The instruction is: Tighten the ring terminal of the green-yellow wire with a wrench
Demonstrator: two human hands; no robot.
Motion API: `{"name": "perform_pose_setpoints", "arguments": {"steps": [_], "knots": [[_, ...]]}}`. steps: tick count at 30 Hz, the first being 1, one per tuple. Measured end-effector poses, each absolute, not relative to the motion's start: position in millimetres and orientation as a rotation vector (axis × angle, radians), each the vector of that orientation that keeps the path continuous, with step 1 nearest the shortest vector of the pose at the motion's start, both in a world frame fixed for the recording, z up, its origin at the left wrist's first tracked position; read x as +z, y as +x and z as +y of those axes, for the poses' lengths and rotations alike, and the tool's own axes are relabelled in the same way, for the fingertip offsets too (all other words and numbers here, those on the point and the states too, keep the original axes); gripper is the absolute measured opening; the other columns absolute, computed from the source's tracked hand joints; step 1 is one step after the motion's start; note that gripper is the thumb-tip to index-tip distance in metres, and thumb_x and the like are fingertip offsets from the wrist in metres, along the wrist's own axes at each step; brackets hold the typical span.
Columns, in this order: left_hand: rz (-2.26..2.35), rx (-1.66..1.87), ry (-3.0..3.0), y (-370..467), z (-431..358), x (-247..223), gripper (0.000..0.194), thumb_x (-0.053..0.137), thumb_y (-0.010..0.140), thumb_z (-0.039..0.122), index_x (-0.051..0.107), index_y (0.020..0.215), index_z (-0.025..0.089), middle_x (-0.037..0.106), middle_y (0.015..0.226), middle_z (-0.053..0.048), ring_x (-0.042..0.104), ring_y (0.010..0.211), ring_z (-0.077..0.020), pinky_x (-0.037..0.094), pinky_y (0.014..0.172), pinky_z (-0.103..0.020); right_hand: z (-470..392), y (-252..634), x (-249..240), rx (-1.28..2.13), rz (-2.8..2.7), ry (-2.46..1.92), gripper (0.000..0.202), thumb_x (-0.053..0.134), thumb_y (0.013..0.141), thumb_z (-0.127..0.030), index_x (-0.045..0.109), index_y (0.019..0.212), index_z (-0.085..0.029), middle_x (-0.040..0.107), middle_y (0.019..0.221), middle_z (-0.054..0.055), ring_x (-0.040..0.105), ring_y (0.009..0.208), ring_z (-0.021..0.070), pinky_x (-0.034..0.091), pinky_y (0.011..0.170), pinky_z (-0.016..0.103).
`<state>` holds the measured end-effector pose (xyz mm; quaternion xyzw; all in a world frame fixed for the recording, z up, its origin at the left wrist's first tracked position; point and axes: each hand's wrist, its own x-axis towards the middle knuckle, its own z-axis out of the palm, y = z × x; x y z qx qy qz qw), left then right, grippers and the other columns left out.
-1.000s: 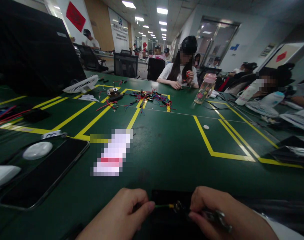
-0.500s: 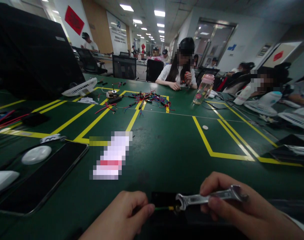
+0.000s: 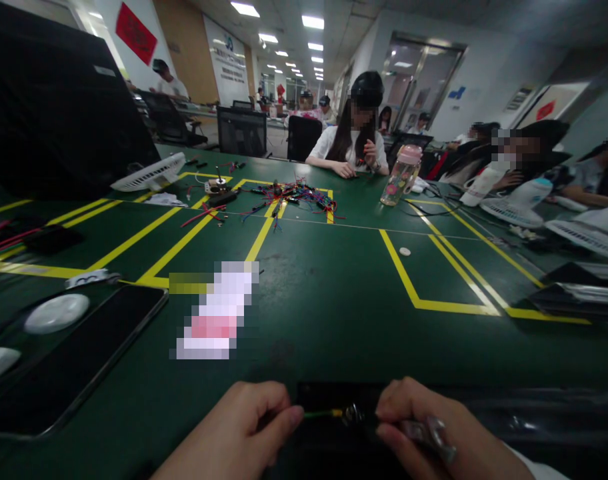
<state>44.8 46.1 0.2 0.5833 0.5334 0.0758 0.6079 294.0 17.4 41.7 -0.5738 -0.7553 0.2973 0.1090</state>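
At the bottom of the view my left hand pinches a thin green wire, closed between thumb and forefinger. The wire ends in a yellow-sleeved terminal at a small dark metal screw or nut on a black part. Just right of that fastener is my right hand, its fingers curled round an open-ended wrench. One jaw of the wrench points down and right, away from the fastener; its other end is hidden by the fingers. Thumb and forefinger sit close together, apart from the fastener.
A black phone, a white oval object and a blurred pale slip lie on the green table. Farther back are tangled wires, a bottle and a seated person. A large black monitor stands left.
The wrench has come off the fastener and turned back into my right palm, its jaw now pointing right. My right fingers moved left, nearer the fastener. My left hand keeps its pinch.
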Motion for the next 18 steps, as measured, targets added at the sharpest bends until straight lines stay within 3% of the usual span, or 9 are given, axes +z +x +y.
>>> {"name": "perform_pose_setpoints", "arguments": {"steps": [9,14,18], "knots": [[1.229,0.186,1.385,44,46,-1,0.036,0.043,0.092,0.048,0.049,0.071,0.019,0.049,0.056,0.006,0.045,0.037,-0.0073,0.027,0.031,-0.015,33,293,61,0.801,-2.411,-1.453,0.012,0.050,0.085,-0.017,0.059,0.083,-0.025,0.066,0.078,-0.001,0.061,0.064,0.0158,0.046,0.054,0.024],[1.221,0.186,1.383,43,46,0,0.035,0.042,0.093,0.048,0.049,0.073,0.019,0.049,0.057,0.006,0.045,0.037,-0.0073,0.028,0.032,-0.015,50,296,77,0.931,-2.565,-1.237,0.019,0.058,0.080,-0.007,0.060,0.087,-0.024,0.065,0.083,-0.005,0.059,0.069,0.0115,0.043,0.059,0.019],[1.202,0.157,1.348,43,48,0,0.036,0.042,0.093,0.049,0.047,0.072,0.020,0.048,0.057,0.007,0.045,0.037,-0.0076,0.031,0.032,-0.015,47,302,76,0.956,-2.321,-1.433,0.007,0.054,0.087,-0.019,0.057,0.085,-0.024,0.062,0.078,-0.003,0.059,0.067,0.0145,0.046,0.061,0.024]]}}
